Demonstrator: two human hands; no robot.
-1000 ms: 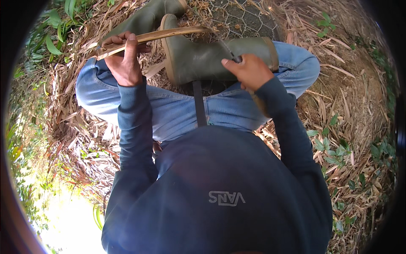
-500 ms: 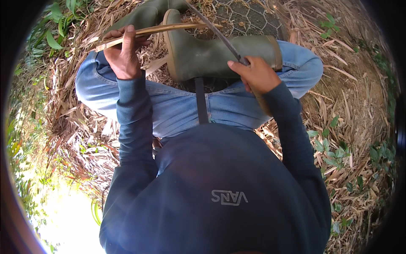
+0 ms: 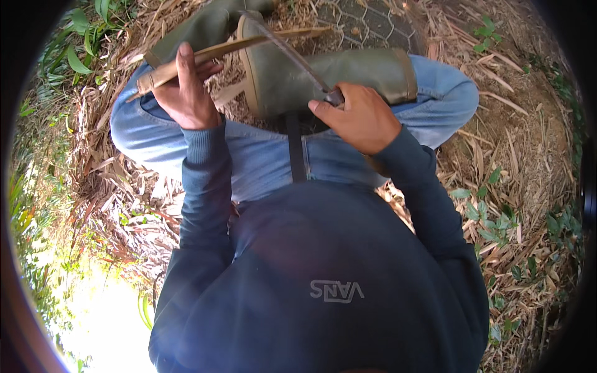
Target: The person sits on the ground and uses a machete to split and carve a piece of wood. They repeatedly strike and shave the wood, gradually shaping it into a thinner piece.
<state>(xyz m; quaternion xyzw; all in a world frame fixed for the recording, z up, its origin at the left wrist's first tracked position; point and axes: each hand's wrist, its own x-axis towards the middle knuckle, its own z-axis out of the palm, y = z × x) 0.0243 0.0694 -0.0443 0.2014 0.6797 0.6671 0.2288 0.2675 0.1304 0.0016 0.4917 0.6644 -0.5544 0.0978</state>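
Note:
My left hand grips a split strip of wood or bamboo near its thicker end, thumb raised along it. The strip points right, over the sole of a green rubber boot. My right hand is closed round the handle of a long-bladed knife, probably a machete. The blade slants up and left, and its far part crosses the strip. Whether the edge touches the strip I cannot tell. Most of the handle is hidden by my fingers.
My crossed legs in blue jeans frame the work. A dark strap hangs between them. Wire mesh lies on the ground ahead. Dry leaves and shavings surround me, with green plants to the right.
My right hand has moved left and slightly nearer me, swinging the knife blade left along the strip. My left hand has shifted slightly toward me, and the strip has tilted and turned.

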